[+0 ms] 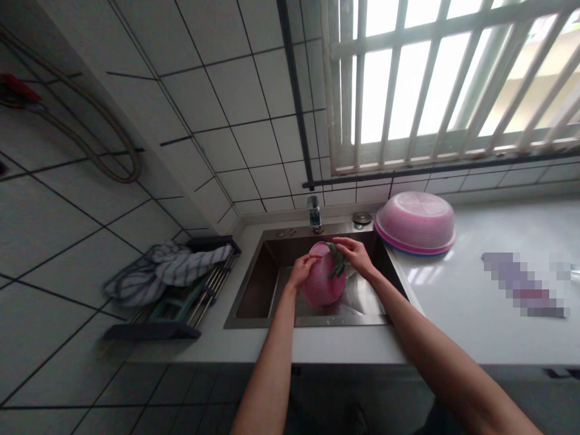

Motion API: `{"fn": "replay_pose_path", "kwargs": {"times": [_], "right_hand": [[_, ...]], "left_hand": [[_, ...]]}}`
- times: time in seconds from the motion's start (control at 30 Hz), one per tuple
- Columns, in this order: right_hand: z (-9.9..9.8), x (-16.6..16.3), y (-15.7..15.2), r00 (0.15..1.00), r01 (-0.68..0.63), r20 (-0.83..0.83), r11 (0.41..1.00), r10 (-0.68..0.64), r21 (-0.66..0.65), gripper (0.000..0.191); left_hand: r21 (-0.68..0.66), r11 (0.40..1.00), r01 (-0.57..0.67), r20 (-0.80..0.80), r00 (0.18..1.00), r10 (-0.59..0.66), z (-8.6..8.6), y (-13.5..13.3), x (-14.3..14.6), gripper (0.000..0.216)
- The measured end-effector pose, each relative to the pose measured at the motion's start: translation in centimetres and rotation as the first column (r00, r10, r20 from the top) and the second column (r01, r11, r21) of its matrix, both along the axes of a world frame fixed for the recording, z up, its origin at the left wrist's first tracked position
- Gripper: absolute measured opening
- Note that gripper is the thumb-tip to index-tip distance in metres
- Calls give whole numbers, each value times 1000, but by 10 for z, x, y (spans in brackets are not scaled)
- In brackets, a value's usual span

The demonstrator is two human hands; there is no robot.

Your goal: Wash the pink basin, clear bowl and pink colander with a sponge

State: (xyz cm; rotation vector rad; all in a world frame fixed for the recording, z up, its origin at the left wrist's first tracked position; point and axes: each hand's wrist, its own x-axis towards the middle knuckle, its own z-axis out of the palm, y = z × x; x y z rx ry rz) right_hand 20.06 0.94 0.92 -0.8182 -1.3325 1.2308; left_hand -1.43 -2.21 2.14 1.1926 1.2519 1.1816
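A small pink perforated plastic basket (322, 277) is held tilted over the steel sink (258, 284). The left hand (302, 269) grips its rim, while the right hand (359, 255) presses a dark green cloth (338, 261) against it. Stacked pink plastic colanders (415, 222) lie upside down on the white counter (453, 302) nearby.

No legible text, label, brand, number or sign anywhere; pixelated patch (525, 284) on the counter (453, 308) unreadable.

Two slender forearms show bare along all their visible length, from the near edge up to the left hand (302, 269) and the right hand (359, 254). Finer marks on the fingers are too small to tell.
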Motion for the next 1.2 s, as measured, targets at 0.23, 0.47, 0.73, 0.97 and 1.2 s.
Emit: {"fn": "replay_pose_path", "kwargs": {"times": [0.23, 0.47, 0.73, 0.97, 1.2], "right_hand": [[1, -27, -19, 966, -212, 181, 965, 183, 157, 38], [-11, -29, -21, 927, 34, 353, 964, -129, 262, 36], [-18, -19, -1, 970, 201, 137, 980, -200, 3, 31], [-25, 30, 28, 904, -147, -412, 827, -110, -543, 6], [-27, 23, 24, 804, -473, -582, 724, 121, -503, 8]], "left_hand": [[60, 998, 23, -50, 999, -20, -12, 3, -7, 34], [94, 995, 25, -93, 996, -16, -18, 8, -6, 29], [98, 995, -16, -54, 998, 21, -17, 9, -9, 33], [88, 992, -94, 33, 995, 91, -19, 15, -20, 45], [103, 981, -163, 168, 975, 144, -20, 16, -31, 58]]}}
